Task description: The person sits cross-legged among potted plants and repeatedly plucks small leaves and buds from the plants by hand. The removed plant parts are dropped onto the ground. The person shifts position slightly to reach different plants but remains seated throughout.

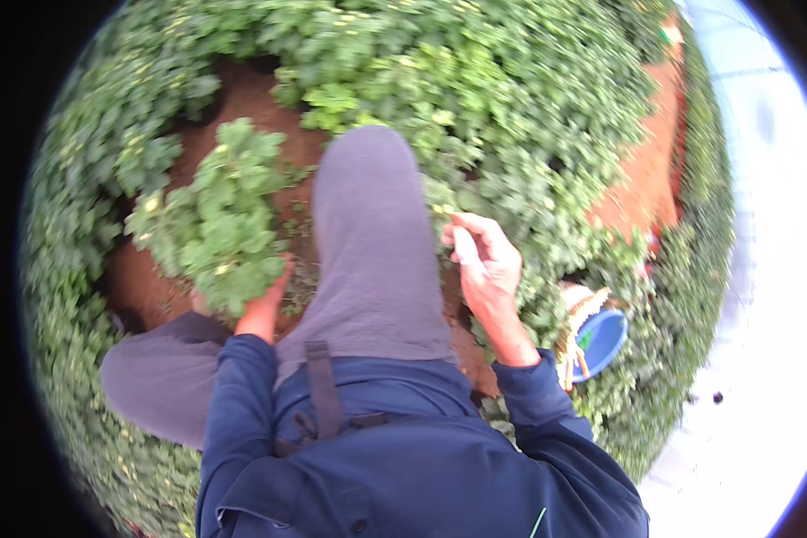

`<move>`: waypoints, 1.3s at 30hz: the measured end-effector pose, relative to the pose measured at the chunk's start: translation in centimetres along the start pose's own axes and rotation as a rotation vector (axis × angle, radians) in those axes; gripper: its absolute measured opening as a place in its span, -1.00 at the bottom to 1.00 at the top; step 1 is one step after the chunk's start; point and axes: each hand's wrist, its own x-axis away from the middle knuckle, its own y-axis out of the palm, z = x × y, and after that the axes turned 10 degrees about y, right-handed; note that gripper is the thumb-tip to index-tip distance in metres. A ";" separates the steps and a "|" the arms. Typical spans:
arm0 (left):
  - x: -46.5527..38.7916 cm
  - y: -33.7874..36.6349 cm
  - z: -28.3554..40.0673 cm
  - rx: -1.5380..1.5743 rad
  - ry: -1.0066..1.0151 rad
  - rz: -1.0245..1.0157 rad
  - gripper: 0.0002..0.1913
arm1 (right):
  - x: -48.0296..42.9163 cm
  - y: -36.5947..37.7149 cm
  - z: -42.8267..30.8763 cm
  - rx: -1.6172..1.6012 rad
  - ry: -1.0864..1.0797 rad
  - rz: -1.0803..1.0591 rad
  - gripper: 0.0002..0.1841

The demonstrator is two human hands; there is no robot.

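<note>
A bunch of leafy green stems (232, 215), with lobed leaves and a few pale buds, rises left of my raised knee. My left hand (267, 296) is closed around its lower part, and the leaves hide most of my fingers. To the right of the knee is my right hand (487, 259), thumb and forefinger drawn together at the edge of the green plants (538, 175). A small yellowish bud shows by its fingertips. Blur hides whether anything is pinched between them.
Dense plants with lobed leaves surround me. Reddish-brown soil (242, 101) shows between them, with a strip of bare soil (645, 155) farther right. A blue bucket (604, 343) stands among the foliage beside my right elbow, with a pale yellow fabric-like item (573, 333) at its rim.
</note>
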 end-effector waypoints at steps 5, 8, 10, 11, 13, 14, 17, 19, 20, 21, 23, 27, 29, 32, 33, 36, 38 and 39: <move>-2.2 -2.0 -0.3 0.130 -0.018 0.118 -0.63 | 2.1 -10.7 3.9 0.185 0.160 0.265 -0.80; -2.8 -2.9 -0.1 0.166 0.003 0.148 -0.64 | 4.0 -20.1 6.1 0.326 0.169 0.501 -0.79; -3.2 -4.0 0.1 0.196 0.015 0.182 -0.65 | 5.0 -26.6 7.2 0.417 0.265 0.653 -0.78; -3.5 -4.6 0.3 0.210 0.023 0.196 -0.66 | 5.8 -29.5 7.9 0.401 0.355 0.741 -0.76; -3.9 -6.2 0.6 0.233 0.042 0.227 -0.66 | 7.2 -34.3 9.5 0.539 0.389 0.800 -0.76; -4.1 -6.9 0.7 0.252 0.055 0.241 -0.67 | 7.6 -36.0 10.8 0.504 0.433 0.839 -0.76; -4.7 -9.4 1.2 0.287 0.091 0.285 -0.68 | 8.3 -40.1 14.4 0.630 0.447 0.795 -0.79; -5.1 -11.2 1.9 0.307 0.116 0.310 -0.69 | 8.1 -42.1 16.3 0.739 0.379 0.757 -0.79; -5.1 -12.0 2.1 0.317 0.132 0.322 -0.69 | 7.9 -42.9 16.9 0.808 0.344 0.761 -0.79; -5.0 -13.1 2.5 0.336 0.151 0.338 -0.70 | 7.6 -43.5 17.7 0.841 0.370 0.808 -0.78; -4.9 -14.4 2.8 0.359 0.165 0.348 -0.71 | 7.0 -44.9 18.4 0.938 0.291 0.780 -0.72; -2.6 -16.1 1.7 0.405 0.197 0.429 -0.72 | 5.9 -47.8 18.0 1.213 0.294 0.567 -0.61; -1.6 -15.8 1.3 0.456 0.186 0.500 -0.73 | 4.6 -48.9 19.0 1.192 0.464 0.594 -0.61; -1.0 -13.8 0.9 0.531 0.146 0.548 -0.74 | 3.1 -50.5 20.6 0.897 0.442 0.555 -0.72; -0.8 -13.3 0.9 0.544 0.139 0.548 -0.75 | 3.5 -51.0 20.7 0.751 0.561 0.613 -0.78; -0.2 -11.9 0.7 0.562 0.115 0.529 -0.76 | 2.8 -51.3 20.7 0.836 0.571 0.607 -0.79; -0.1 -10.8 0.6 0.526 0.115 0.478 -0.76 | 2.4 -50.8 20.0 0.799 0.548 0.547 -0.79; 0.0 -10.0 0.3 0.377 0.091 0.456 -0.77 | 2.4 -50.4 19.6 0.720 0.625 0.543 -0.77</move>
